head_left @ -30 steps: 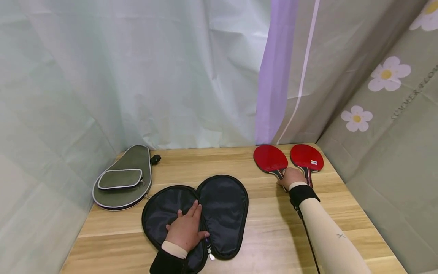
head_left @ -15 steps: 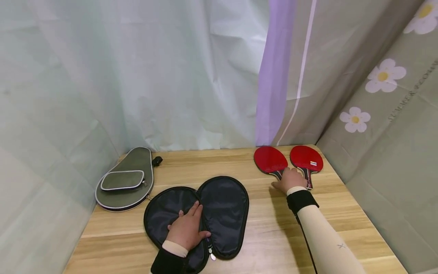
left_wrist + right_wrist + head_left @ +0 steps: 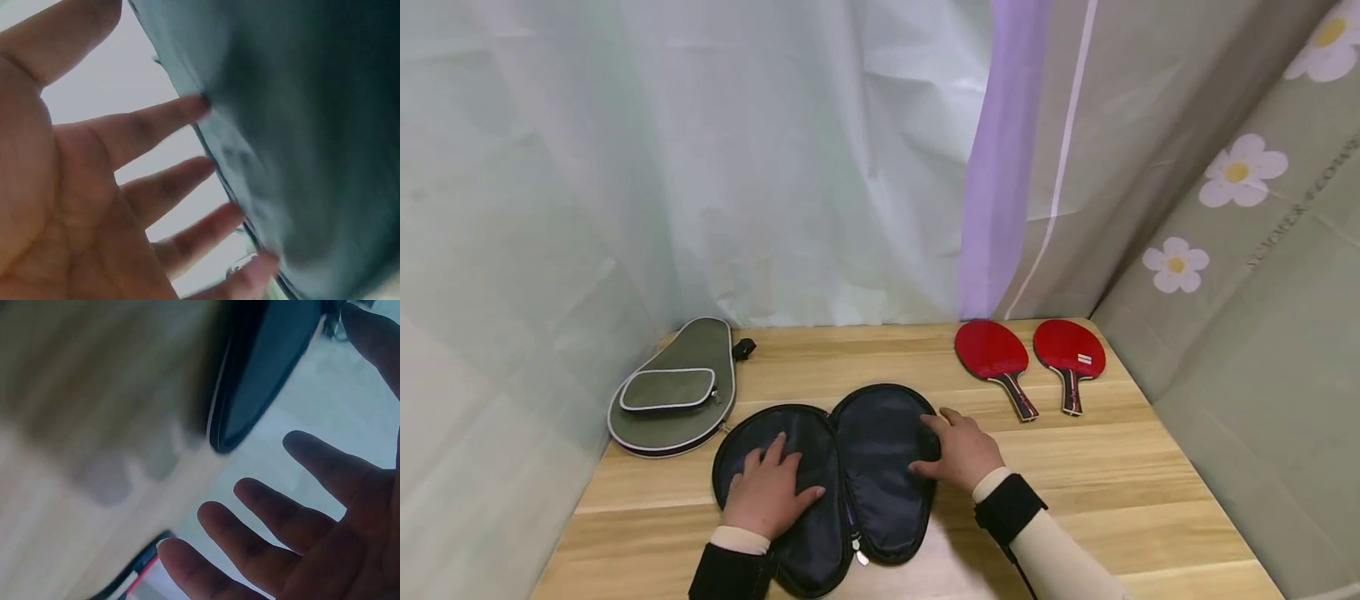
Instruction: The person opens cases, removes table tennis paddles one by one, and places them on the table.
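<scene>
A black racket case (image 3: pixel 887 500) lies unfolded on the table, its two lobes side by side. My left hand (image 3: pixel 766 493) is over the left lobe with fingers spread; in the left wrist view the fingertips reach the black fabric (image 3: pixel 300 144). At the right lobe's outer edge is my right hand (image 3: pixel 961 454), fingers apart and slightly bent. The right wrist view shows this hand (image 3: pixel 337 531) holding nothing, the case (image 3: pixel 269 369) apart from its fingers. Two red table tennis bats (image 3: pixel 992 348) lie side by side at the back right, handles toward me.
An olive racket case (image 3: pixel 688 342) with a front pocket lies at the back left. The zipper pull (image 3: pixel 859 552) of the black case hangs at its near end. Curtains (image 3: pixel 775 167) border the wooden table (image 3: pixel 1135 483) behind and at both sides.
My right hand has left the left bat's handle and come back leftward to the black case. My left hand has shifted slightly left on its lobe. Both bats stay in place.
</scene>
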A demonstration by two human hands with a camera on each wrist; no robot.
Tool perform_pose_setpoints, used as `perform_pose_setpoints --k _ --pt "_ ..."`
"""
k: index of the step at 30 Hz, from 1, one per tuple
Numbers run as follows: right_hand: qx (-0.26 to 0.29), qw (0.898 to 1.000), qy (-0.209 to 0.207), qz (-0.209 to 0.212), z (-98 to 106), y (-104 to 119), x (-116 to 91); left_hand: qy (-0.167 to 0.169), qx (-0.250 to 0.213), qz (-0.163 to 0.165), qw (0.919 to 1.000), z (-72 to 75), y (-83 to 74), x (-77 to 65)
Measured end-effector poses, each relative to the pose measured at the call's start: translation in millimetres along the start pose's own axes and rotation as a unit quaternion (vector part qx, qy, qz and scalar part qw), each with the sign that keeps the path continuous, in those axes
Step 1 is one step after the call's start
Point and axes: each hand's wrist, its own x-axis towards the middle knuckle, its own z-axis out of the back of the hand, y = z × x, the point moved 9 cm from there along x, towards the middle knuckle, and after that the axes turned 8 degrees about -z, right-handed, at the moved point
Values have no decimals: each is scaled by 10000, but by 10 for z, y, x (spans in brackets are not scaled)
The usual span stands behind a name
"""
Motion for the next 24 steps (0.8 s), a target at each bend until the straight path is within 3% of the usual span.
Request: perform_pose_setpoints --k 6,11,16,20,24 --pt "134 9996 222 144 -137 126 -131 53 -332 535 9980 6 523 -100" --pt "174 9989 136 408 -231 192 -202 71 -531 841 9950 70 739 -150" --pt "69 9984 118 557 -279 236 -269 8 -433 779 9960 79 787 -155" --pt "58 9986 274 459 -299 240 -269 -263 -426 686 9964 134 787 -136" --pt "-157 9985 135 511 -323 221 -237 -602 -593 502 9952 275 743 -109"
